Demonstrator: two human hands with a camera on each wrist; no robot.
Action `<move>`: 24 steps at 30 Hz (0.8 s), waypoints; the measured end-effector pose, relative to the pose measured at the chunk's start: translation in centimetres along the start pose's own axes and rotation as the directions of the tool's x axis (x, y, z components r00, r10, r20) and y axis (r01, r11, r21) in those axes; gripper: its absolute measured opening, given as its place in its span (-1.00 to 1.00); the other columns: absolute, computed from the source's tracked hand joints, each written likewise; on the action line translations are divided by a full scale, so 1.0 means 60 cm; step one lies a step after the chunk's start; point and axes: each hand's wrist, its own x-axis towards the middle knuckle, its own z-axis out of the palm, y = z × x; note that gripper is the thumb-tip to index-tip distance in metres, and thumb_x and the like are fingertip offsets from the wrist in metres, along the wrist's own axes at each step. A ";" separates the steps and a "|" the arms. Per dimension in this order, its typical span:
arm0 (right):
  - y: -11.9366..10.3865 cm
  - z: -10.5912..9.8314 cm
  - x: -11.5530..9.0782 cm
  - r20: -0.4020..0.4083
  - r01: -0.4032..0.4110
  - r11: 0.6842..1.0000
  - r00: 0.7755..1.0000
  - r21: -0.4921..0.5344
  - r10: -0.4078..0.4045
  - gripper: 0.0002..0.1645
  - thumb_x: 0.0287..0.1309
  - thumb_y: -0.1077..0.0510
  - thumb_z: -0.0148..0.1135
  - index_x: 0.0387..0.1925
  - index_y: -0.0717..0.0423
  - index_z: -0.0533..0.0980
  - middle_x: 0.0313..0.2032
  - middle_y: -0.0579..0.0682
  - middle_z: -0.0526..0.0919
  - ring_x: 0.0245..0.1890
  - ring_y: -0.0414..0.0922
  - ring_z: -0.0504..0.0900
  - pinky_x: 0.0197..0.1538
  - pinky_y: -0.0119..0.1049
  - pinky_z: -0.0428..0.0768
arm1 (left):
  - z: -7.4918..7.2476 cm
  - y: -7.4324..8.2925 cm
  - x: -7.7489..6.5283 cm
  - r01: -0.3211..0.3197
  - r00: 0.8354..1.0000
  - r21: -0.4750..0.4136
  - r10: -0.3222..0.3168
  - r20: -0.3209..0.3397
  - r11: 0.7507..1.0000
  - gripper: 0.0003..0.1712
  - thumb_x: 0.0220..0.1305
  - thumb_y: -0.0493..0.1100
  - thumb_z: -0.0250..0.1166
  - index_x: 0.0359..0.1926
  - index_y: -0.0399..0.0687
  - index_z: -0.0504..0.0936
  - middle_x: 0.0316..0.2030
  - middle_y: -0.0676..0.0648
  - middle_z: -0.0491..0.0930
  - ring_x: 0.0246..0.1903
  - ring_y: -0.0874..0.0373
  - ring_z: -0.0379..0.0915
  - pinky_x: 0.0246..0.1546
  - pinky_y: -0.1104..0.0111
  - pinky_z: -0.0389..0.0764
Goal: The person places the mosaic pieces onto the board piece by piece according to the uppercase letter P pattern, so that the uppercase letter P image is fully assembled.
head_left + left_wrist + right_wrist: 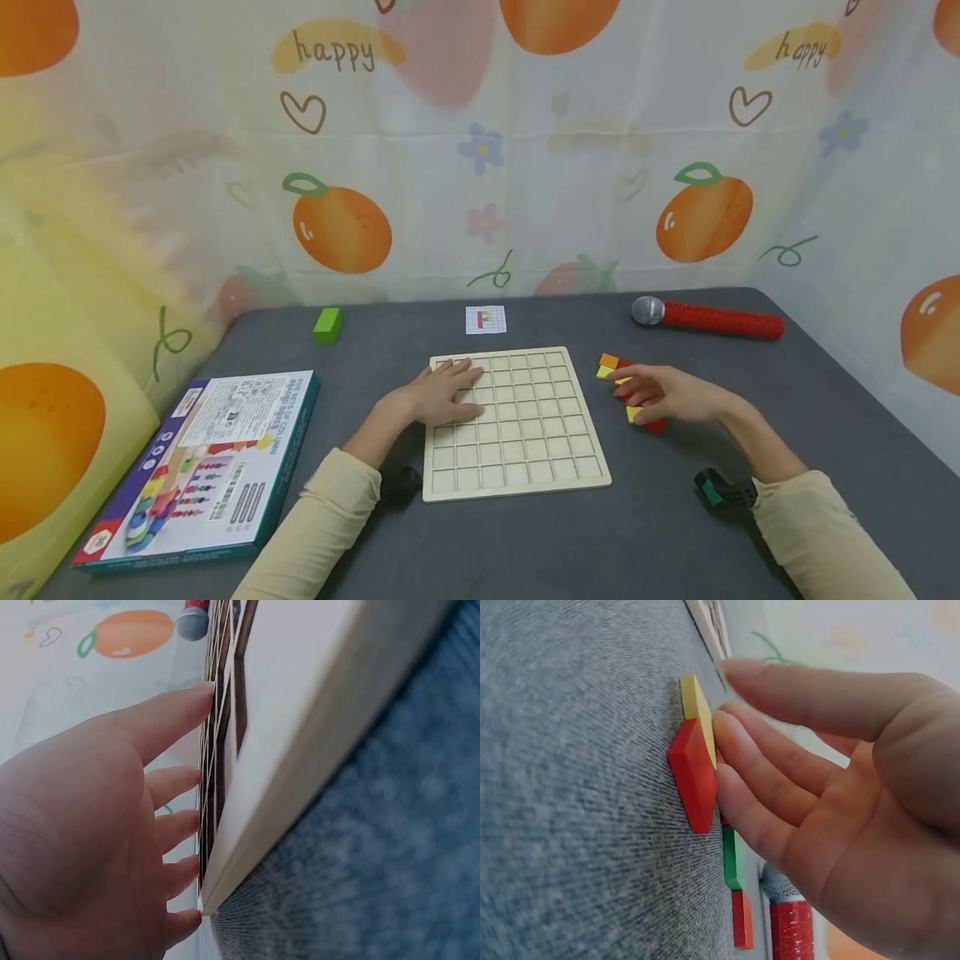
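Observation:
My left hand [439, 395] rests flat on the left part of a pale wooden grid board [529, 429], fingers straight and spread. In the left wrist view its fingertips meet the board's raised grid lines. To the right of the board, my right hand [681, 395] hovers low over a cluster of small coloured tiles, its thumb apart from its loosely bent fingers. A yellow tile [696, 709] and a red tile [693, 776] lie at those fingertips; whether they touch is hard to tell. Beyond are a green tile [733, 859] and another red tile [742, 921]. An orange tile [609, 361] shows at the cluster's far end.
A small printed grid card [485, 320] lies behind the board. At the back left sits a green block [327, 326], at the back right a red microphone [712, 320]. A flat toy box [247, 408] occupies the left side of the grey table [540, 550].

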 end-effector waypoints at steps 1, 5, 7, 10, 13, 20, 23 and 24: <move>-0.001 0.001 0.000 -0.006 0.004 1.000 1.000 -0.015 -0.004 -0.27 0.14 0.33 0.30 0.29 0.42 0.22 0.09 0.33 0.45 -0.01 0.12 0.50 -0.03 -0.29 0.54 | 0.000 0.000 0.000 -0.002 1.000 0.000 0.002 -0.002 1.000 -0.18 0.38 0.20 0.06 0.49 -0.05 0.03 0.46 -0.18 -0.10 0.42 -0.19 -0.29 0.31 -0.13 -0.21; -0.005 0.006 0.002 -0.027 0.009 0.996 1.000 -0.086 -0.012 -0.30 0.09 0.40 0.30 0.26 0.41 0.26 0.03 0.27 0.48 -0.06 0.08 0.50 -0.05 -0.24 0.55 | 0.000 -0.002 0.000 -0.008 1.000 0.007 0.008 -0.005 1.000 -0.18 0.38 0.20 0.06 0.49 -0.05 0.04 0.46 -0.17 -0.09 0.42 -0.18 -0.28 0.31 -0.13 -0.20; -0.006 0.009 0.004 -0.033 0.009 0.993 0.999 -0.118 -0.013 -0.32 0.07 0.44 0.28 0.24 0.40 0.29 -0.03 0.21 0.50 -0.10 0.06 0.49 -0.07 -0.24 0.55 | 0.000 -0.002 -0.001 -0.011 1.000 0.007 0.011 -0.002 1.000 -0.18 0.38 0.20 0.06 0.49 -0.06 0.04 0.46 -0.17 -0.09 0.42 -0.18 -0.28 0.31 -0.13 -0.20; -0.009 0.012 0.006 -0.035 0.007 0.989 0.999 -0.149 -0.012 -0.36 0.05 0.47 0.26 0.21 0.39 0.33 -0.14 0.12 0.51 -0.13 0.03 0.48 -0.09 -0.26 0.54 | -0.002 -0.001 -0.002 -0.012 1.000 0.007 0.012 -0.001 1.000 -0.18 0.38 0.20 0.06 0.48 -0.07 0.04 0.46 -0.17 -0.09 0.42 -0.18 -0.28 0.31 -0.13 -0.21; -0.012 0.014 0.007 -0.039 -0.002 0.985 0.999 -0.171 -0.005 -0.38 0.06 0.47 0.26 0.20 0.38 0.35 -0.20 0.07 0.50 -0.17 0.01 0.48 -0.12 -0.28 0.54 | -0.003 0.000 -0.003 -0.009 1.000 0.004 0.009 0.000 1.000 -0.18 0.38 0.19 0.06 0.48 -0.07 0.04 0.46 -0.18 -0.09 0.42 -0.18 -0.28 0.31 -0.13 -0.21; -0.016 0.016 0.007 -0.107 -0.035 0.969 0.994 -0.246 0.009 -0.42 0.03 0.43 0.31 0.14 0.34 0.41 -0.30 0.01 0.51 -0.30 -0.08 0.51 -0.24 -0.29 0.54 | -0.006 0.001 -0.005 -0.006 1.000 -0.010 0.006 0.008 1.000 -0.19 0.38 0.17 0.07 0.48 -0.08 0.04 0.46 -0.17 -0.10 0.42 -0.17 -0.28 0.30 -0.14 -0.17; -0.016 0.015 0.007 -0.122 -0.049 0.965 0.992 -0.258 0.018 -0.43 0.03 0.41 0.32 0.13 0.34 0.41 -0.33 -0.01 0.51 -0.31 -0.10 0.51 -0.24 -0.29 0.54 | -0.005 -0.001 -0.005 -0.010 1.000 -0.016 0.011 0.006 1.000 -0.19 0.38 0.17 0.07 0.48 -0.10 0.05 0.46 -0.18 -0.09 0.42 -0.19 -0.27 0.30 -0.14 -0.15; -0.016 0.015 0.007 -0.123 -0.051 0.965 0.992 -0.259 0.020 -0.43 0.03 0.41 0.32 0.13 0.34 0.41 -0.33 -0.01 0.51 -0.31 -0.09 0.51 -0.24 -0.28 0.54 | -0.005 -0.001 -0.005 -0.012 1.000 -0.019 0.012 0.005 1.000 -0.19 0.38 0.16 0.08 0.48 -0.10 0.05 0.46 -0.18 -0.09 0.42 -0.19 -0.27 0.30 -0.14 -0.15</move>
